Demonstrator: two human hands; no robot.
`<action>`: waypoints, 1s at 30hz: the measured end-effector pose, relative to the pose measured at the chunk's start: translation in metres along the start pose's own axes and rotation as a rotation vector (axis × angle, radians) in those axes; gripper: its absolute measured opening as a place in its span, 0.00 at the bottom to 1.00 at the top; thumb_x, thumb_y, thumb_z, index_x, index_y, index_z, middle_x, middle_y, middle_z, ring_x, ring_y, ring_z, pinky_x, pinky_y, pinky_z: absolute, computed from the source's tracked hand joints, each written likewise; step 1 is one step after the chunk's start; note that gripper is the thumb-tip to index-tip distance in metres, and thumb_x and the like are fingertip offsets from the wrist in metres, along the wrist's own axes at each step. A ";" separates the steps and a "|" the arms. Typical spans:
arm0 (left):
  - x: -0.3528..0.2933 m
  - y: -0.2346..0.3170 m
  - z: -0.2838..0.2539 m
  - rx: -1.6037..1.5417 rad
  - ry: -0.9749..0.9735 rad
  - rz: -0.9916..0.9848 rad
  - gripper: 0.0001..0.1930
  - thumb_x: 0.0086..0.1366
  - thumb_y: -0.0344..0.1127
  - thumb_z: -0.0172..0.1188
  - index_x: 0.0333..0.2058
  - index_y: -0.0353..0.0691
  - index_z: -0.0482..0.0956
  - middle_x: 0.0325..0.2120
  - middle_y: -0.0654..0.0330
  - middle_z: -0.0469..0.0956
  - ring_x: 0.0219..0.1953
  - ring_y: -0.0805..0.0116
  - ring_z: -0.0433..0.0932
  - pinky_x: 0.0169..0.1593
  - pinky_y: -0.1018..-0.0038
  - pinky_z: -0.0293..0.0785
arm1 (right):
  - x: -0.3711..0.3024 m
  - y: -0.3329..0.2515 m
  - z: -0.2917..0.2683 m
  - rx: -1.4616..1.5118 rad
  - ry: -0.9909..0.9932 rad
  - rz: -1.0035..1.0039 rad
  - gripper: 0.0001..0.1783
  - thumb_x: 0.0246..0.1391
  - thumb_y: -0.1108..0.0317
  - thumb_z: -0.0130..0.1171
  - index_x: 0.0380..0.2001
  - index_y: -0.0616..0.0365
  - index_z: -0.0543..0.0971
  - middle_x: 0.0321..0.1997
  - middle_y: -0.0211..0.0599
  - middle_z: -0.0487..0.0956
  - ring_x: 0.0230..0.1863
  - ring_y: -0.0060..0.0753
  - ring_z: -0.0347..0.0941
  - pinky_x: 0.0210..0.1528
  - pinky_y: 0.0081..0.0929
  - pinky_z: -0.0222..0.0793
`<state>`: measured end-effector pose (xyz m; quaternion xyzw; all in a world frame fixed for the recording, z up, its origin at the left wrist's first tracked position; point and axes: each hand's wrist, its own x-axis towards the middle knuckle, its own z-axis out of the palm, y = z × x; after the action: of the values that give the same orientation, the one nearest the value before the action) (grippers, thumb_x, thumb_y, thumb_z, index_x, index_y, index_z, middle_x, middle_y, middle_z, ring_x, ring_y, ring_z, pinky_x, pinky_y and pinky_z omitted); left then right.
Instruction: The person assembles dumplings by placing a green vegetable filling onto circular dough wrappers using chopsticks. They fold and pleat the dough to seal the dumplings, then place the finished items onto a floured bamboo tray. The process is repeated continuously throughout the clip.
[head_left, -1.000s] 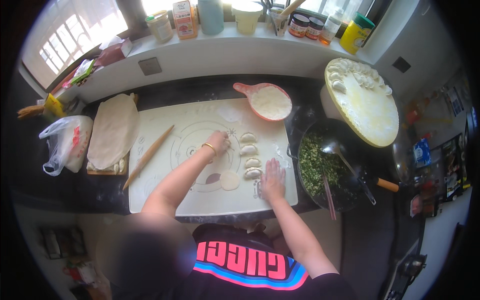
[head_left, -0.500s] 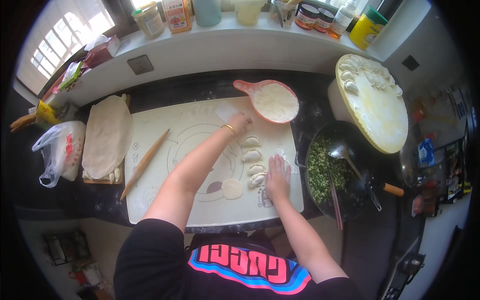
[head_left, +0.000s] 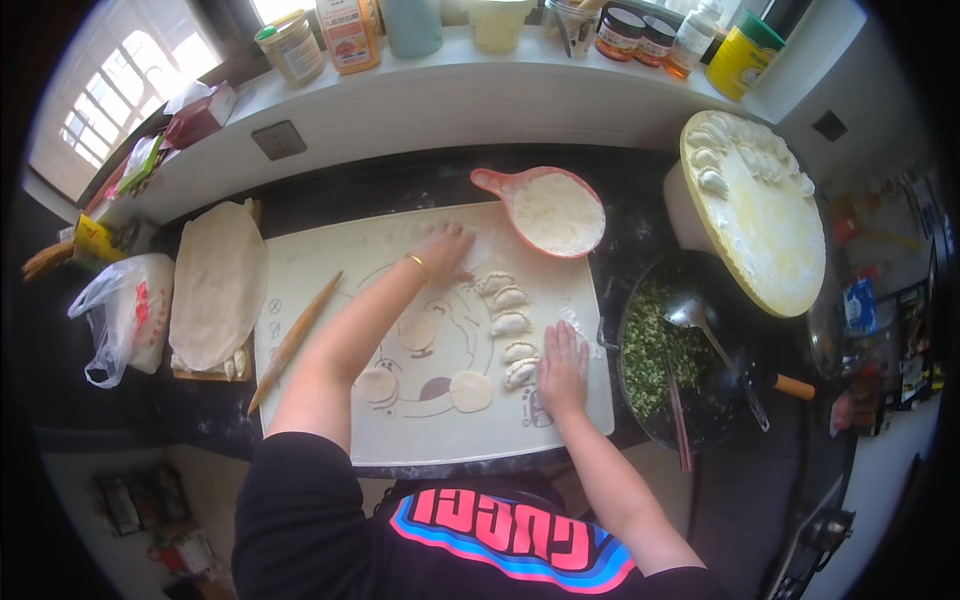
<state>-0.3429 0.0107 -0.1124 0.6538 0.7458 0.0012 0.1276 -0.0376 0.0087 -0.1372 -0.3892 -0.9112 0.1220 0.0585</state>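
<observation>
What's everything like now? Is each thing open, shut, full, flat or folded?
Left hand: open, palm down
Right hand: open, palm down
Five dumplings by right hand: folded shut
Dough circles: flat, unfolded
Rolling pin: lying slantwise, untouched
Pink scoop: holding white powder
Wok: uncovered, chopped greens inside
Spoon: resting in wok
Dough sheet: spread flat

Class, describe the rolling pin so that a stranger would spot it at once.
Find the large pale mat on the dark counter. Look to its left edge, just right of the long dough sheet. The rolling pin lies aslant there: a slim brown stick tapering at both ends, unlike the flat, pale sheet.
</observation>
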 end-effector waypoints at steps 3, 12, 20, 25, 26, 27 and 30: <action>-0.012 -0.003 0.028 0.044 0.033 0.033 0.25 0.56 0.37 0.51 0.51 0.35 0.63 0.44 0.46 0.67 0.51 0.51 0.65 0.50 0.60 0.66 | 0.000 0.001 0.002 0.008 0.011 -0.005 0.28 0.53 0.66 0.41 0.59 0.57 0.57 0.65 0.42 0.52 0.67 0.38 0.43 0.66 0.44 0.34; -0.013 -0.031 0.045 0.127 0.163 0.210 0.24 0.55 0.33 0.47 0.51 0.30 0.61 0.49 0.38 0.63 0.52 0.46 0.65 0.50 0.61 0.67 | -0.001 0.000 0.001 0.017 0.022 -0.015 0.28 0.53 0.67 0.41 0.59 0.57 0.57 0.65 0.42 0.52 0.67 0.38 0.43 0.66 0.45 0.34; -0.009 -0.004 0.010 0.079 -0.105 0.091 0.22 0.59 0.33 0.41 0.54 0.35 0.59 0.51 0.37 0.61 0.55 0.45 0.62 0.53 0.62 0.65 | 0.000 0.000 0.001 0.001 0.016 -0.007 0.28 0.52 0.66 0.43 0.59 0.57 0.58 0.65 0.42 0.52 0.67 0.37 0.43 0.66 0.44 0.33; -0.006 -0.016 0.037 0.388 0.111 0.169 0.21 0.59 0.32 0.41 0.52 0.39 0.62 0.47 0.39 0.66 0.48 0.45 0.70 0.47 0.62 0.70 | 0.001 -0.002 -0.001 0.017 0.021 -0.013 0.28 0.52 0.67 0.42 0.58 0.58 0.59 0.65 0.43 0.53 0.67 0.38 0.43 0.66 0.44 0.34; -0.007 -0.020 0.037 0.310 0.181 0.172 0.19 0.59 0.31 0.43 0.50 0.39 0.63 0.45 0.41 0.68 0.45 0.47 0.71 0.45 0.62 0.71 | 0.001 -0.002 0.000 0.018 0.020 -0.011 0.28 0.52 0.67 0.42 0.58 0.58 0.59 0.65 0.43 0.53 0.67 0.38 0.44 0.66 0.44 0.34; -0.010 -0.025 0.036 0.231 0.251 0.174 0.17 0.58 0.31 0.44 0.47 0.39 0.65 0.42 0.43 0.70 0.41 0.48 0.73 0.42 0.62 0.72 | 0.001 -0.002 0.000 0.018 0.019 -0.008 0.28 0.52 0.67 0.42 0.58 0.59 0.59 0.65 0.43 0.53 0.67 0.38 0.44 0.66 0.44 0.34; -0.026 -0.044 0.004 0.153 0.299 0.010 0.09 0.56 0.30 0.47 0.37 0.40 0.67 0.31 0.52 0.74 0.33 0.53 0.76 0.34 0.63 0.73 | 0.001 -0.001 0.001 0.004 0.012 0.001 0.29 0.52 0.66 0.44 0.58 0.57 0.58 0.65 0.42 0.52 0.67 0.37 0.43 0.66 0.44 0.34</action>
<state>-0.3824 -0.0213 -0.1194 0.6581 0.7510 0.0421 -0.0349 -0.0390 0.0086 -0.1378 -0.3901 -0.9104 0.1218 0.0646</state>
